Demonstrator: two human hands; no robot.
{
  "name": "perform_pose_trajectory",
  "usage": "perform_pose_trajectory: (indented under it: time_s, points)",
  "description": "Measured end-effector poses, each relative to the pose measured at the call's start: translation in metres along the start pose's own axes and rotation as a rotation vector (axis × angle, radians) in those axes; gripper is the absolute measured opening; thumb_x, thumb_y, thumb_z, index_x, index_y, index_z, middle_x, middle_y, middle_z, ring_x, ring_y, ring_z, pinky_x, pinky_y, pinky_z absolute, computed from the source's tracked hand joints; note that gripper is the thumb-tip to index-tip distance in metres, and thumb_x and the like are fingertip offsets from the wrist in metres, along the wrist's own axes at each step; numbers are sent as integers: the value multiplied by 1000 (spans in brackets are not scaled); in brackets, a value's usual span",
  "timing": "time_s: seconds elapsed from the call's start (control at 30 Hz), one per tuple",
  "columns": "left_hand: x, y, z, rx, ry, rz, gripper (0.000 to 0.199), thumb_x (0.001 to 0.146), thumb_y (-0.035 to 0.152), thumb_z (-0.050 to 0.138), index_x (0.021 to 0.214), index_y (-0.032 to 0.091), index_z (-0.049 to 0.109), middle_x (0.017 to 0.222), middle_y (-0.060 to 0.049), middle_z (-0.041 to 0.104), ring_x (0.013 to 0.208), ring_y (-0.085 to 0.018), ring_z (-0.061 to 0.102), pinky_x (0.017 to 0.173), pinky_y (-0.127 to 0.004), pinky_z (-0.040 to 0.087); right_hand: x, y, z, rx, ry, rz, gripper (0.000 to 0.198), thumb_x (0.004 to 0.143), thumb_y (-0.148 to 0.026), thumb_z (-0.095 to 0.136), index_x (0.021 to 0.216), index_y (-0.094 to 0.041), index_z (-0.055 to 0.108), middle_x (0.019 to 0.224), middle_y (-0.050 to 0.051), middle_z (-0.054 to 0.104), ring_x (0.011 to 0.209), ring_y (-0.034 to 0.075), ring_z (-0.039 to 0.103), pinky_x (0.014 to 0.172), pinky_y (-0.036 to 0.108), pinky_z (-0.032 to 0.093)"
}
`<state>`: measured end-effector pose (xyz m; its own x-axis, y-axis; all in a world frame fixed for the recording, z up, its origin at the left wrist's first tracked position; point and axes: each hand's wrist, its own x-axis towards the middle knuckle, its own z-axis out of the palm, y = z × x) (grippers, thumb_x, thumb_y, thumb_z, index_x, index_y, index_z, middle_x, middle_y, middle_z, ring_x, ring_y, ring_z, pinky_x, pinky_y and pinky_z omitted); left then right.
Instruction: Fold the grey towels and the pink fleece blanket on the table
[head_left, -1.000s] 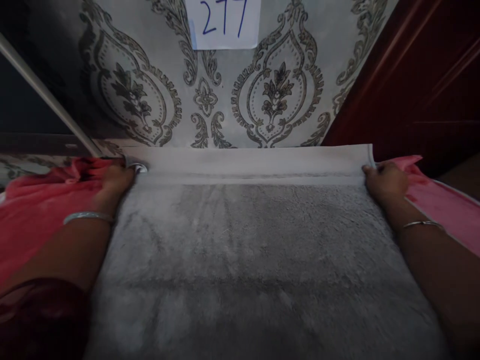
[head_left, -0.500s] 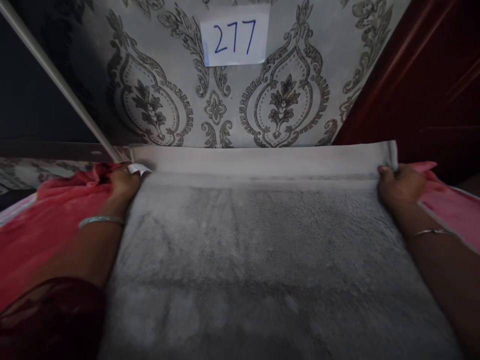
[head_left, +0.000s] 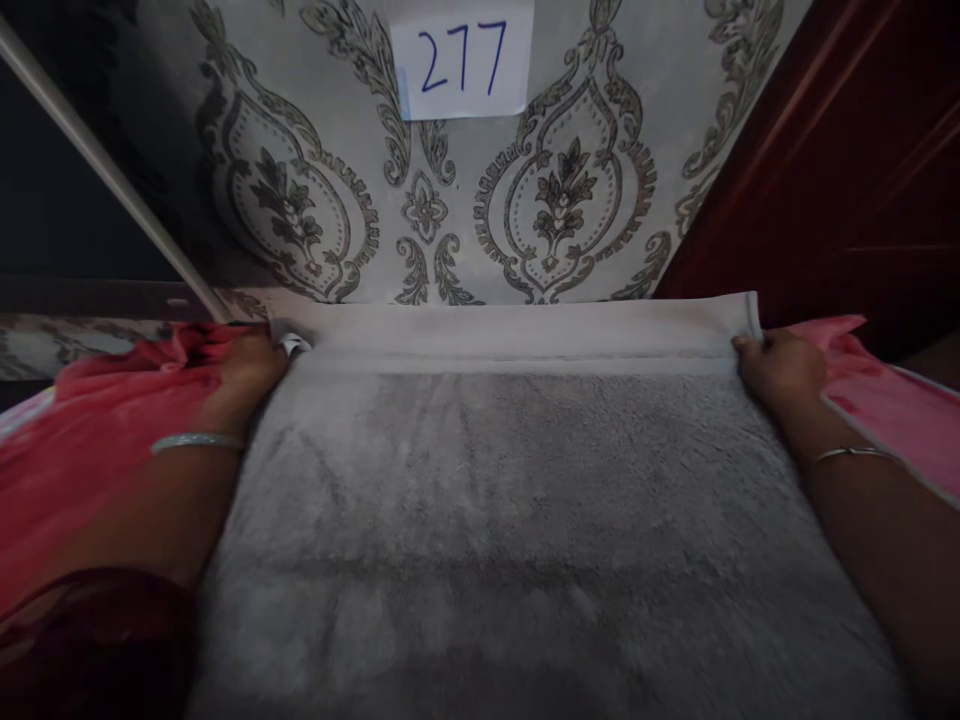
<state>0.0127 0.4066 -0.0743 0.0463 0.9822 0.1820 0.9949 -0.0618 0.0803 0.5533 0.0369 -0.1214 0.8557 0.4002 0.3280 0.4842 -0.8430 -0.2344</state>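
Observation:
A grey plush towel [head_left: 510, 480] lies spread out in front of me, with a smooth pale band [head_left: 517, 330] along its far edge. My left hand [head_left: 255, 370] is closed on the far left corner, where a small white tab [head_left: 295, 343] shows beside the fingers. At the far right corner, my right hand [head_left: 784, 370] grips the edge with the thumb on top. The towel is stretched between both hands, and its near end runs out of view.
Red-pink plush cloth [head_left: 127, 390] lies to the left, and more pink cloth [head_left: 892, 400] shows on the right. Behind stands a patterned wall [head_left: 427, 210] with a paper [head_left: 461, 60] marked 277. A dark red wooden panel [head_left: 847, 170] is at right, a dark screen-like panel [head_left: 67, 180] at left.
My right hand has moved a little to the left with its towel corner, and the band's far right end has come in with it. The left hand is nearly unchanged; the view has shifted slightly.

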Motion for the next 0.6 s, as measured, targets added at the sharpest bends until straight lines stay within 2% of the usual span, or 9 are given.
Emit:
perform_pose_trajectory:
  time_s: [0.07, 0.13, 0.23, 0.3, 0.37, 0.4, 0.47, 0.53, 0.6]
  points:
    - [-17, 15, -12, 41, 113, 61, 55, 95, 36, 53, 139, 2, 50, 136, -25, 61, 120, -39, 62, 96, -48, 53, -2, -9, -15, 61, 16, 92, 56, 99, -37, 43, 136, 2, 59, 121, 31, 63, 109, 35, 58, 86, 43, 42]
    - [-41, 38, -29, 121, 198, 185, 43, 96, 30, 50, 128, 4, 60, 129, -24, 64, 120, -40, 62, 96, -49, 52, -9, -29, -36, 91, 123, 9, 58, 95, -35, 50, 143, -2, 54, 132, 28, 60, 123, 37, 54, 98, 46, 42]
    - [-90, 80, -48, 189, 167, 363, 44, 100, 36, 37, 114, 12, 71, 112, -21, 70, 113, -39, 66, 93, -51, 52, -41, -76, -61, 163, 202, -416, 59, 96, -43, 47, 147, -13, 52, 145, 18, 56, 137, 36, 47, 113, 50, 38]
    - [-123, 104, -45, 155, 143, 609, 51, 101, 40, 32, 125, 13, 68, 117, -21, 69, 115, -38, 65, 96, -52, 51, -75, -109, -60, 252, 84, -805, 61, 101, -53, 35, 155, -26, 43, 156, 7, 47, 144, 30, 40, 120, 50, 32]
    - [-146, 120, -29, 79, -35, 984, 54, 100, 46, 37, 141, 20, 60, 140, -16, 62, 133, -33, 56, 111, -48, 43, -109, -134, -45, 237, -148, -1108, 73, 99, -65, 37, 161, -28, 33, 166, 3, 31, 153, 32, 26, 124, 56, 24]
    - [-152, 124, -18, 39, -140, 1133, 56, 100, 49, 37, 149, 25, 53, 152, -12, 54, 144, -30, 46, 120, -46, 34, -123, -141, -34, 213, -288, -1195, 75, 98, -67, 38, 163, -31, 28, 167, 2, 28, 154, 33, 23, 124, 59, 24]
    - [-152, 126, 3, -15, -285, 1260, 61, 100, 54, 37, 157, 33, 41, 166, -2, 37, 156, -25, 27, 128, -44, 17, -135, -142, -13, 199, -457, -1260, 72, 99, -67, 37, 164, -39, 24, 168, -2, 26, 155, 32, 22, 124, 60, 25]
    - [-138, 119, 17, -23, -312, 1209, 65, 100, 58, 36, 161, 36, 33, 170, 1, 26, 159, -24, 16, 129, -46, 7, -128, -129, 2, 195, -490, -1222, 66, 101, -65, 36, 163, -44, 24, 168, -4, 26, 155, 31, 22, 124, 58, 25]
    - [-114, 103, 22, 8, -285, 1097, 66, 100, 59, 34, 162, 36, 29, 171, 1, 22, 160, -24, 12, 129, -47, 4, -106, -108, 9, 162, -459, -1120, 64, 102, -62, 33, 162, -43, 26, 168, -4, 25, 155, 29, 21, 125, 56, 25]
